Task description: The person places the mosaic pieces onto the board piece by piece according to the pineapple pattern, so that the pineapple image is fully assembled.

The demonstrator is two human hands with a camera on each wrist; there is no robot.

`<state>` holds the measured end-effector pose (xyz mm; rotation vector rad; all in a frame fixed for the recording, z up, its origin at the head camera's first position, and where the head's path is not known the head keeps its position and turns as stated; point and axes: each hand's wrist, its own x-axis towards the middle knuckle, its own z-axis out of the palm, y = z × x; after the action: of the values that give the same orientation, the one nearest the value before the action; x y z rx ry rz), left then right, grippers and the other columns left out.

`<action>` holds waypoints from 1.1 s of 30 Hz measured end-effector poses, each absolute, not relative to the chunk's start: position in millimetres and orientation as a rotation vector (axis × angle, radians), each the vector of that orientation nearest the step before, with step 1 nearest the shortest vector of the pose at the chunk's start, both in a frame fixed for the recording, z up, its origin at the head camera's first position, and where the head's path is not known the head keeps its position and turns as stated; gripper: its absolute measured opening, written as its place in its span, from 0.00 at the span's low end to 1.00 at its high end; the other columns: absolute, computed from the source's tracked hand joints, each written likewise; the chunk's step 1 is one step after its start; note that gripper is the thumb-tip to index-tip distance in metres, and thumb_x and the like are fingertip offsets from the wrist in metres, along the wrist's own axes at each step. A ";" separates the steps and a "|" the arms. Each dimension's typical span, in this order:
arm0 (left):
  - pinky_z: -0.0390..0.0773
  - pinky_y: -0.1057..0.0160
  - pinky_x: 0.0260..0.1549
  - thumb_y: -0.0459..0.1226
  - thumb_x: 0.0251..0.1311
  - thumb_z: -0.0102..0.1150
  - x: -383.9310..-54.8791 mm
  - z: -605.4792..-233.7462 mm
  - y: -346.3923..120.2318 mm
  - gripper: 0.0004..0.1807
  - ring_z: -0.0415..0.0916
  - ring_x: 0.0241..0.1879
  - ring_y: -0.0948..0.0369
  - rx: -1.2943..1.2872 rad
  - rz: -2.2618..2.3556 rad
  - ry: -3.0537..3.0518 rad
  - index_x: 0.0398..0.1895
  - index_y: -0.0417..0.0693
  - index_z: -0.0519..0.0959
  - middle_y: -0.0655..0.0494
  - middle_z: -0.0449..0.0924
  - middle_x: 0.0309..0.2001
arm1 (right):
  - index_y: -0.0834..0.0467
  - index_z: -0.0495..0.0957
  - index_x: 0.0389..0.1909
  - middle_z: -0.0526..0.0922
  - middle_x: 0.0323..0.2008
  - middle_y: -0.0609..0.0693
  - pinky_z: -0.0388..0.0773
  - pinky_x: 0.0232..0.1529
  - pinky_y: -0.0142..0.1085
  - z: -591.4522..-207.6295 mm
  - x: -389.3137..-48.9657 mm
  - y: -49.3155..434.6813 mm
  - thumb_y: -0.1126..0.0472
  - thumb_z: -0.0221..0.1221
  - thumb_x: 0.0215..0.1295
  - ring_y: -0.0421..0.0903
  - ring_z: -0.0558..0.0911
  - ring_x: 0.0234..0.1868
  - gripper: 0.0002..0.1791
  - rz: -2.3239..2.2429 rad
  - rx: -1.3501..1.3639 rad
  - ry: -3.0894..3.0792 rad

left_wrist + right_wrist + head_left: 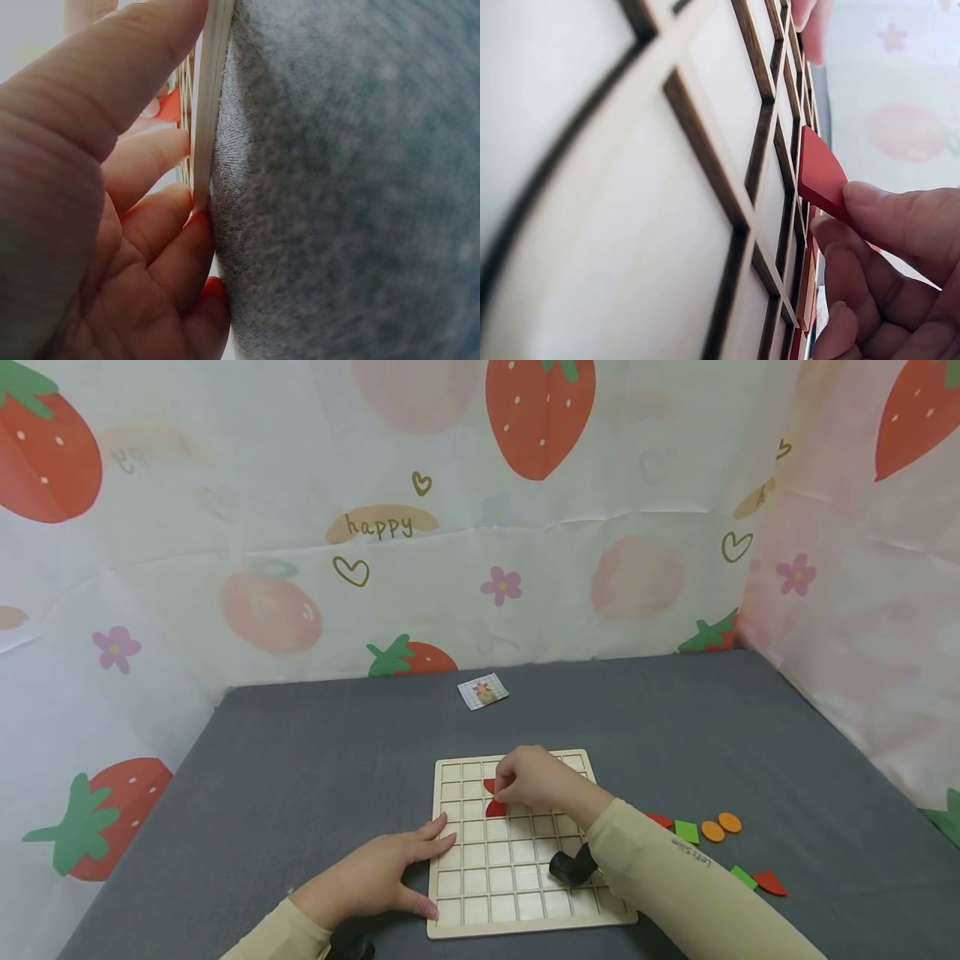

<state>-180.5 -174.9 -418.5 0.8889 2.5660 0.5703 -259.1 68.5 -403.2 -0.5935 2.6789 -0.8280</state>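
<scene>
A wooden grid board point(465, 906) lies on the grey cloth. My left hand point(382, 872) rests along its left side, fingers spread and fairly straight, touching the rim; the left wrist view shows the thumb point(112, 75) and fingers against the board's edge point(206, 112). Over the upper part of the grid, my right hand point(543, 783) pinches a red quarter-circle piece point(821, 172) between thumb and fingertips, tilted against the grid bars. Other red pieces point(490, 786) show beside that hand, partly hidden by it.
Right of the board lie green squares point(686, 832), orange discs point(712, 832) and red pieces point(770, 883), some partly covered by the right sleeve point(675, 868). A small picture card point(483, 691) lies behind the board. Printed curtains point(540, 610) stand around the table.
</scene>
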 end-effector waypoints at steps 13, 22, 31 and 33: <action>0.64 0.53 0.57 0.63 0.38 0.62 -180.3 -416.6 -174.3 0.49 0.59 0.65 0.56 0.892 0.569 2.565 0.67 0.57 0.60 0.56 0.51 0.70 | 0.53 0.77 0.16 0.76 0.18 0.43 0.67 0.25 0.33 -405.4 -258.4 67.5 0.65 0.65 0.51 0.41 0.70 0.24 0.10 -0.808 -0.604 2.693; 0.64 0.53 0.57 0.63 0.38 0.62 -180.7 -417.4 -174.5 0.50 0.58 0.65 0.57 0.884 0.575 2.560 0.67 0.58 0.60 0.56 0.50 0.70 | 0.53 0.76 0.16 0.75 0.18 0.43 0.66 0.26 0.34 -405.5 -259.0 67.5 0.66 0.66 0.49 0.41 0.70 0.24 0.11 -0.810 -0.620 2.686; 0.64 0.53 0.57 0.63 0.38 0.62 -180.4 -418.0 -174.1 0.49 0.59 0.65 0.57 0.882 0.567 2.562 0.67 0.58 0.60 0.56 0.51 0.70 | 0.51 0.78 0.19 0.78 0.22 0.40 0.70 0.28 0.33 -400.1 -260.8 75.4 0.63 0.65 0.52 0.40 0.73 0.26 0.07 -0.842 -0.632 2.669; 0.64 0.53 0.57 0.63 0.38 0.62 -180.2 -417.6 -173.9 0.49 0.59 0.65 0.57 0.882 0.568 2.565 0.67 0.58 0.60 0.56 0.51 0.70 | 0.52 0.79 0.20 0.78 0.22 0.40 0.71 0.30 0.34 -397.1 -261.7 79.6 0.63 0.65 0.53 0.39 0.74 0.27 0.06 -0.874 -0.649 2.663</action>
<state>-180.2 -173.9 -417.6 0.8824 2.5654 0.5679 -261.7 79.6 -397.1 -0.6493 2.6629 -0.8743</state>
